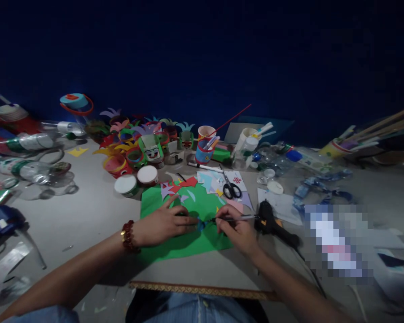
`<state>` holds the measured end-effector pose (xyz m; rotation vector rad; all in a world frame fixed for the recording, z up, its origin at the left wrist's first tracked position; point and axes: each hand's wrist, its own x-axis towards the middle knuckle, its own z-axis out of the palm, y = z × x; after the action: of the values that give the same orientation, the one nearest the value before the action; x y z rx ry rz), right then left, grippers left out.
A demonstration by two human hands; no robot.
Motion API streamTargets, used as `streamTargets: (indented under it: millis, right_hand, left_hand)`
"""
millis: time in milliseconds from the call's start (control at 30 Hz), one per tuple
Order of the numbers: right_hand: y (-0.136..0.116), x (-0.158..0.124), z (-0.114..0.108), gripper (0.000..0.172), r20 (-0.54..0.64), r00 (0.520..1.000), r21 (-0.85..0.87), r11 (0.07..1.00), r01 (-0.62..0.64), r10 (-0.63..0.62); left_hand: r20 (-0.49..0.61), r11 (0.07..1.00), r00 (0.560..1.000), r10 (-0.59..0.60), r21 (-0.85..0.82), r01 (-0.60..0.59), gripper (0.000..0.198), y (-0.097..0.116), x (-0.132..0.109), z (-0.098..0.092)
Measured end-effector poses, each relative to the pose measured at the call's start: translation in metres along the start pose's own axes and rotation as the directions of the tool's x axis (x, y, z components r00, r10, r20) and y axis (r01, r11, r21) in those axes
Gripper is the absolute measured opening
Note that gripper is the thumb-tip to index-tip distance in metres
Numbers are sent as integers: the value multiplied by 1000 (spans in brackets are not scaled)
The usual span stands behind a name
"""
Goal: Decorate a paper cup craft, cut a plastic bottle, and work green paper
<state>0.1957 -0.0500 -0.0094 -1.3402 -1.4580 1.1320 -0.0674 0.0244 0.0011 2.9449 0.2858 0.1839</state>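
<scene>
My left hand [168, 223], with a beaded bracelet at the wrist, lies on a green sheet [185, 249]. Its fingers are stretched out, and the fingertips reach a small blue piece [201, 225]. In my right hand [237, 231] a slim pen [240, 218] is gripped, its dark tip close to the blue piece. The exact outline of that piece is too small to make out. Colourful paper scraps [188, 181] lie at the sheet's far edge, beside black-handled scissors [232, 190].
A black glue gun [274, 226] lies right of my right hand, its cord running toward the front. Behind the sheet stand white-lidded tubs [125, 185], decorated cups [151, 150] and a blue pen cup [204, 151]. Plastic bottles [30, 169] lie at left, a blue glue gun [5, 224] nearer.
</scene>
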Motion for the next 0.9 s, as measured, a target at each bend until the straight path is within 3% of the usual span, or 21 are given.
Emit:
streamTargets:
  millis: [167, 633, 900]
  right_hand:
    - [6, 4, 3, 8, -46, 999, -13, 1000, 4, -4]
    - [-4, 14, -1, 6, 26, 998, -168, 984, 56, -53]
    - [3, 29, 13, 9, -9, 994, -155, 983, 102, -104]
  left_hand:
    - [7, 1000, 1000, 1, -9, -1, 40, 1, 0, -2]
    - [37, 1000, 999, -14, 22, 13, 43, 6, 4, -4]
    - [45, 999, 999, -28, 23, 27, 49, 9, 3, -4]
